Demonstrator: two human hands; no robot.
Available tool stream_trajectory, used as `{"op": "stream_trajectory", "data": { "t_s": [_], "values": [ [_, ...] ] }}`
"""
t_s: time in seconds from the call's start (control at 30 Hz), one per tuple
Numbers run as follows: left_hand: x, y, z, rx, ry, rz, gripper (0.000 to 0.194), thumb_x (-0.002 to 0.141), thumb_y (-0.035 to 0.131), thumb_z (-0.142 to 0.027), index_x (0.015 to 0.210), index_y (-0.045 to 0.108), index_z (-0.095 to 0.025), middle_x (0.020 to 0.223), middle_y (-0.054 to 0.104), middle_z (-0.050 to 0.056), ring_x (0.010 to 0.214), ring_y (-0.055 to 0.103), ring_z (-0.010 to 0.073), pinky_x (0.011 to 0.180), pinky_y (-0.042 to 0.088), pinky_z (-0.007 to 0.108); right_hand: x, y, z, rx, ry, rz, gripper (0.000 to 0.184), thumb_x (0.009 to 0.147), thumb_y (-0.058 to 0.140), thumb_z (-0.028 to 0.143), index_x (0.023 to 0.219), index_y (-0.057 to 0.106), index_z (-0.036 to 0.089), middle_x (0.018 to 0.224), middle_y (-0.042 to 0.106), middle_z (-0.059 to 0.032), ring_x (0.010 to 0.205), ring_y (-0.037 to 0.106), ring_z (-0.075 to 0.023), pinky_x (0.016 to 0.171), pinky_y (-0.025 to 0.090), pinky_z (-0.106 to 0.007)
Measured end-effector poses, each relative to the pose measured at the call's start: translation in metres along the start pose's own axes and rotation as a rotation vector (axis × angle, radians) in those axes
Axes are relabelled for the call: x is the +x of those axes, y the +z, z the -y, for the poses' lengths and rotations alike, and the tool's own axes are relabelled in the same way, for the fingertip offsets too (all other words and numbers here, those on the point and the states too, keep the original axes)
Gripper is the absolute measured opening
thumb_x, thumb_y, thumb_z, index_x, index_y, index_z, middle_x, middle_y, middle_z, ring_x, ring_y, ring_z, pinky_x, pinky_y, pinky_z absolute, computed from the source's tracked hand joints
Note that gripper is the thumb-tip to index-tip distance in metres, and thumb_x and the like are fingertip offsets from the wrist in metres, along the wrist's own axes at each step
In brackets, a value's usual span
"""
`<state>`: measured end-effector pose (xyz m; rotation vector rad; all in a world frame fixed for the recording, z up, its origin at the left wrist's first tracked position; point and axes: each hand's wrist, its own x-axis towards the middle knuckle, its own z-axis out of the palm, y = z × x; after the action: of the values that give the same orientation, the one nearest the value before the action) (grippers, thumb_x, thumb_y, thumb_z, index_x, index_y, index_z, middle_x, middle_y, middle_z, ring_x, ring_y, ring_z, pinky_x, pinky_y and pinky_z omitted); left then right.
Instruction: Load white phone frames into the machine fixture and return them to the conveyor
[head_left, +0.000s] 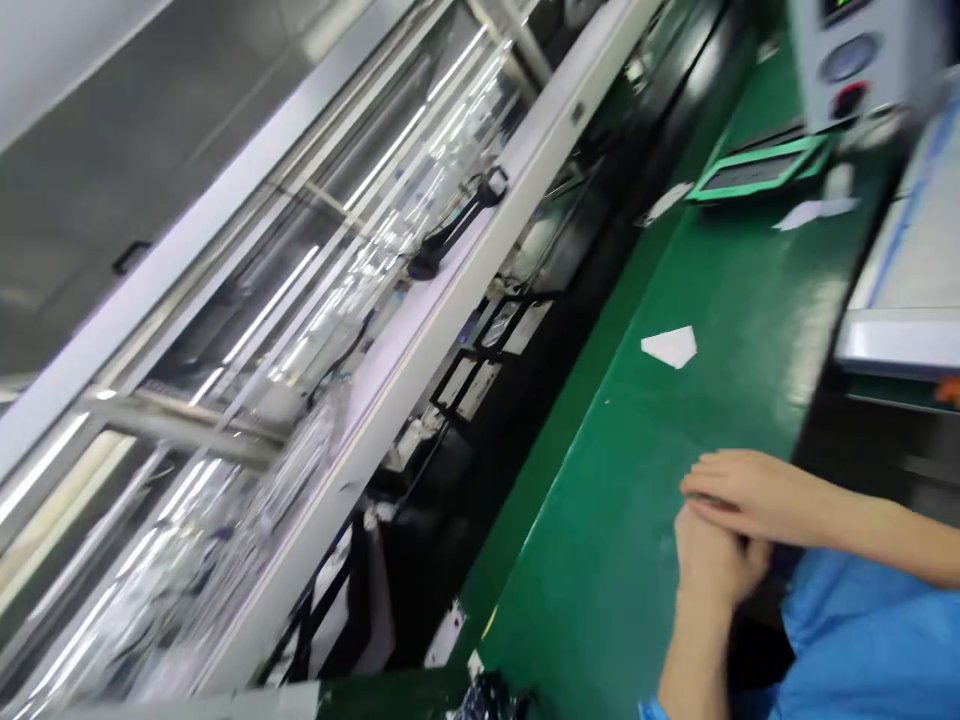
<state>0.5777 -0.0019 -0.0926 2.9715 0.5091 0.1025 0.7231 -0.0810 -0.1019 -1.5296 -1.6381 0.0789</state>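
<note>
My two hands rest together on the green table top (675, 420) at the lower right. My right hand (739, 495) reaches in from the right and lies over my left hand (709, 565), which comes up from the bottom edge. The fingers of both are folded against each other, and nothing shows between them. A blue sleeve or garment (862, 640) covers the area just behind the hands. The nearest loose thing is a small white piece of paper (671, 346), lying farther out on the table and apart from both hands.
The view is strongly tilted. A long white-framed line with glass panels (360, 330) and a black bracket (454, 225) runs along the left. At the far end stand a grey machine with round buttons (851, 60), a green-framed tray (757, 172) and more paper scraps (814, 211).
</note>
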Motion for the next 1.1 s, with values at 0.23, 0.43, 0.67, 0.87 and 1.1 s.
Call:
{"op": "stream_trajectory", "data": {
  "t_s": [0.23, 0.43, 0.67, 0.87, 1.1],
  "values": [
    [0.011, 0.010, 0.011, -0.023, 0.098, -0.105, 0.023, 0.106, 0.069, -0.021, 0.087, 0.057, -0.026, 0.076, 0.069, 0.001, 0.073, 0.069, 0.0211, 0.070, 0.045, 0.033, -0.035, -0.138, -0.085, -0.458, 0.458, -0.237, 0.029, 0.110, 0.054, 0.032, 0.095, 0.077, 0.023, 0.087, 0.077, -0.0078, 0.085, 0.070, -0.0245, 0.080, 0.047, -0.036],
    [0.011, 0.007, 0.012, -0.076, 0.150, -0.190, 0.027, 0.106, 0.066, -0.015, 0.084, 0.055, -0.026, 0.074, 0.066, -0.001, 0.069, 0.066, 0.0189, 0.069, 0.042, 0.034, -0.070, -0.164, -0.119, -0.540, 0.907, -0.369, 0.030, 0.110, 0.054, 0.035, 0.100, 0.079, 0.021, 0.086, 0.074, -0.0095, 0.085, 0.065, -0.0246, 0.075, 0.038, -0.035],
    [0.007, 0.007, 0.006, -0.037, 0.100, -0.096, 0.025, 0.106, 0.070, -0.021, 0.086, 0.057, -0.026, 0.075, 0.068, -0.002, 0.073, 0.067, 0.0181, 0.073, 0.044, 0.035, -0.072, -0.142, -0.138, -0.709, 1.035, -0.406, 0.044, 0.114, 0.049, 0.039, 0.101, 0.082, 0.014, 0.086, 0.071, -0.0166, 0.074, 0.047, -0.0227, 0.075, 0.028, -0.039],
    [0.004, 0.009, 0.003, -0.024, 0.077, -0.050, 0.023, 0.108, 0.070, -0.026, 0.088, 0.060, -0.025, 0.080, 0.073, -0.001, 0.077, 0.070, 0.0185, 0.074, 0.044, 0.037, -0.085, -0.138, -0.137, -0.699, 0.864, -0.477, 0.051, 0.119, 0.038, 0.042, 0.091, 0.076, 0.022, 0.079, 0.066, -0.0163, 0.077, 0.047, -0.0256, 0.080, 0.032, -0.040],
    [0.001, 0.007, -0.006, -0.050, 0.058, 0.027, 0.017, 0.109, 0.074, -0.030, 0.094, 0.069, -0.025, 0.084, 0.078, 0.000, 0.082, 0.073, 0.0187, 0.077, 0.046, 0.035, -0.087, -0.138, -0.142, -0.776, 0.988, -0.308, 0.058, 0.121, 0.040, 0.041, 0.107, 0.085, 0.007, 0.085, 0.068, -0.0255, 0.087, 0.061, -0.0296, 0.078, 0.031, -0.045]
  ]
}}
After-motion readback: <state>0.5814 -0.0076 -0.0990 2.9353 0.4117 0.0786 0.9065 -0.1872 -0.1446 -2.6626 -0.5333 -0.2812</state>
